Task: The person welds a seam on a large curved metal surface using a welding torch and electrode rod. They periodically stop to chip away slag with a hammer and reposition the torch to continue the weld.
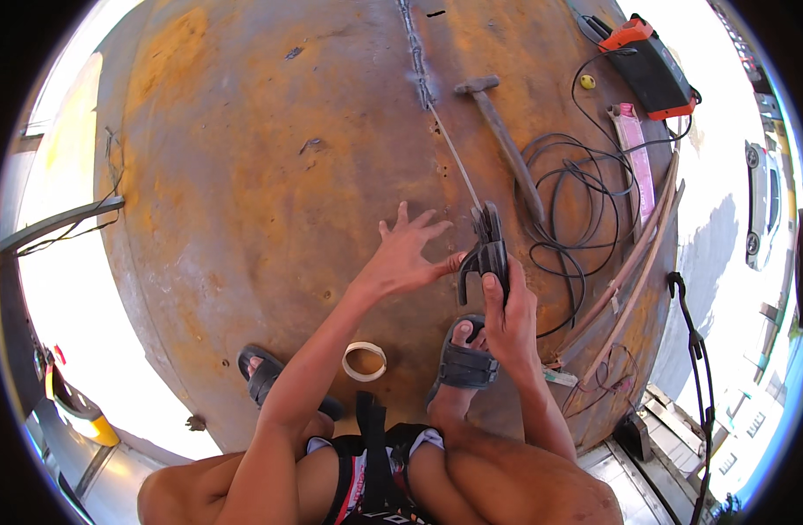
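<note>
My right hand (510, 317) is wrapped round a black welding electrode holder (489, 249). From its jaws a thin welding rod (455, 157) runs up and away, its far tip at the near end of a weld seam (416, 57) in the rusty metal surface (244, 175). My left hand (407, 252) is spread beside the holder, its thumb reaching to the holder's side; whether it presses there I cannot tell. A hammer (506, 144) lies to the right of the rod, head pointing away.
Black cable (555, 219) lies coiled on the right, near an orange and black welding machine (651, 70). A pink packet (633, 162), a small yellow ball (587, 81) and long rusty strips (624, 280) are close by. A tape roll (364, 360) sits between my sandalled feet. The metal curves away at both sides.
</note>
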Tool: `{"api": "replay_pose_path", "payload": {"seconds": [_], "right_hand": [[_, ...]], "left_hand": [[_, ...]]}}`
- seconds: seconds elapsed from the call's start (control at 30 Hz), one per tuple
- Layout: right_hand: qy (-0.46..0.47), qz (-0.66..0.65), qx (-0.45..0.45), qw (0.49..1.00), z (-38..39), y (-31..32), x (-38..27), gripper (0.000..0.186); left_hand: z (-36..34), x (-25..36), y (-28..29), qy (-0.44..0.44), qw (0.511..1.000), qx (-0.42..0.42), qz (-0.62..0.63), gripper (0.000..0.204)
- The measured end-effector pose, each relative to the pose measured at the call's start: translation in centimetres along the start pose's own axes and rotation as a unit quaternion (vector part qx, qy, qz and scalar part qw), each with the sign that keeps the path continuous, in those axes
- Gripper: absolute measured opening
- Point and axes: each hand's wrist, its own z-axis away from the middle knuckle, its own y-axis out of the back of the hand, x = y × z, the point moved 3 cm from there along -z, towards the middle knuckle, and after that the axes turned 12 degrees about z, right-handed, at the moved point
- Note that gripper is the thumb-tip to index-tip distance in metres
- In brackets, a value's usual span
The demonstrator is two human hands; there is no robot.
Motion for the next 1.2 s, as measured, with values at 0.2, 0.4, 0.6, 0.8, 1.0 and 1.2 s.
{"api": "replay_pose_path", "payload": {"seconds": [0.2,0.4,0.6,0.8,1.0,1.2], "right_hand": [[0.015,0.017,0.01,1.0,-0.53,-0.09,-0.27,0.037],[0.023,0.019,0.015,0.999,-0.82,-0.26,-0.07,0.036],[0.016,0.019,0.009,1.0,-0.86,-0.21,-0.19,0.037],[0.029,0.013,0.019,0.999,-0.94,-0.32,-0.28,0.038],[0.025,0.016,0.013,0.999,-0.93,-0.32,-0.24,0.038],[0.008,0.015,0.003,1.0,-0.77,-0.16,-0.25,0.039]], "left_hand": [[0.07,0.06,0.16,-0.001,1.0,0.006,-0.001,0.095],[0.03,-0.03,-0.04,0.003,1.0,0.0,-0.01,0.092],[0.04,0.09,0.04,0.003,1.0,0.001,-0.01,0.09],[0.08,0.09,0.16,0.003,1.0,0.004,-0.006,0.09],[0.08,-0.14,0.11,-0.003,1.0,0.009,-0.01,0.09],[0.02,0.02,0.06,0.011,1.0,-0.004,-0.01,0.09]]}}
